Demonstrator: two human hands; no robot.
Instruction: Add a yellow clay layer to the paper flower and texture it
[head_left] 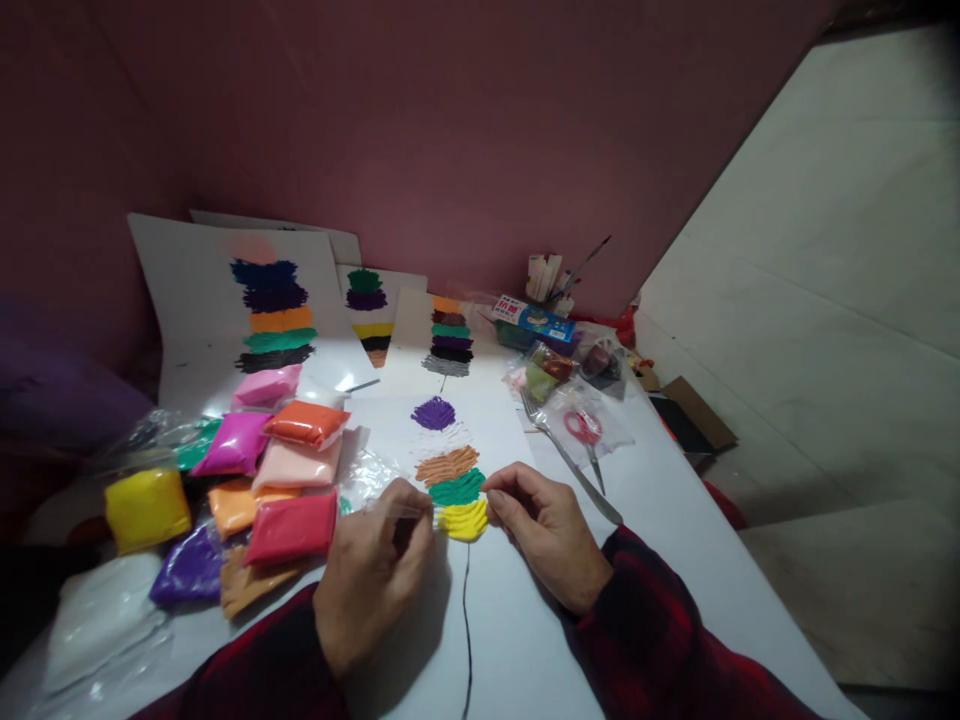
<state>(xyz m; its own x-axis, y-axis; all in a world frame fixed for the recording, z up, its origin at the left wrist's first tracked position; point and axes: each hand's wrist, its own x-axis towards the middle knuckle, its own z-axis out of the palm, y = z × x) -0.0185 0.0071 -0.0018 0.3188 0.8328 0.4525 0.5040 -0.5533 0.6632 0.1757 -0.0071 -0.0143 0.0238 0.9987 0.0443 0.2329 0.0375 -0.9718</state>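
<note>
Two hands (375,570) (547,530), one fork (570,460), one scissors (589,435), four clay-striped sheets (274,310).

Clay packets (292,470) crowd the left, a fork (570,460) lies right; near paper (517,640) is bare.

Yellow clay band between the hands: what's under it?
The yellow clay band lies on a white paper sheet, below the green band. A black drawn line emerges beneath it. The paper under the clay is covered.
</note>
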